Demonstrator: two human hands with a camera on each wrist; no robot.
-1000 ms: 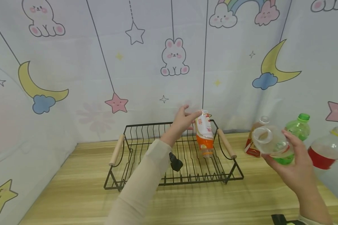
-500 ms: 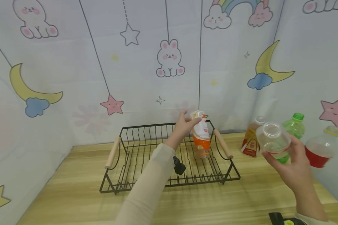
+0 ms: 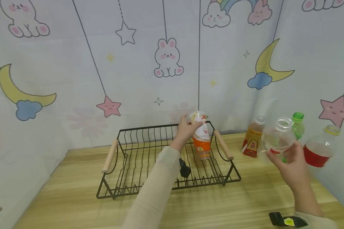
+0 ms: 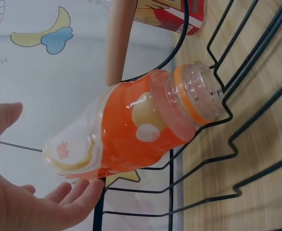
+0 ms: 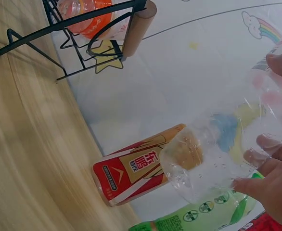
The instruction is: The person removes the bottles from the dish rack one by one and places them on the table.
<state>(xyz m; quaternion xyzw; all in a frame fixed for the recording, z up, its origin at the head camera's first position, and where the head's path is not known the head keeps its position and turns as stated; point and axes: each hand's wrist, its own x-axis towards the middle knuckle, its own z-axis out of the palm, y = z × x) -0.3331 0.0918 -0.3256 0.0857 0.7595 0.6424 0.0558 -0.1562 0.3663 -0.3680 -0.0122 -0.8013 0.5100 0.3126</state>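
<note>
An orange-and-white labelled plastic bottle (image 3: 203,140) stands neck down, uncapped, in the black wire dish rack (image 3: 172,188), leaning a little. My left hand (image 3: 186,133) is beside its upper part; in the left wrist view the fingers (image 4: 69,199) are spread loosely, with the thumb away from the bottle. Off to the right, my right hand (image 3: 296,168) grips a clear plastic bottle (image 3: 276,138) between thumb and fingers, its uncapped mouth upward. In the right wrist view, droplets show inside the clear bottle (image 5: 203,166).
Behind the clear bottle stand a red-and-gold labelled bottle (image 3: 250,141), a green bottle (image 3: 298,125) and a red-labelled bottle with a yellow neck ring (image 3: 318,154). The rack has wooden handles (image 3: 223,144) at both ends. A patterned curtain (image 3: 132,79) hangs behind the table.
The clear bottle in my right hand has turned from mouth toward me to mouth up. My left hand has slipped slightly lower beside the orange bottle. The head view has shifted right.
</note>
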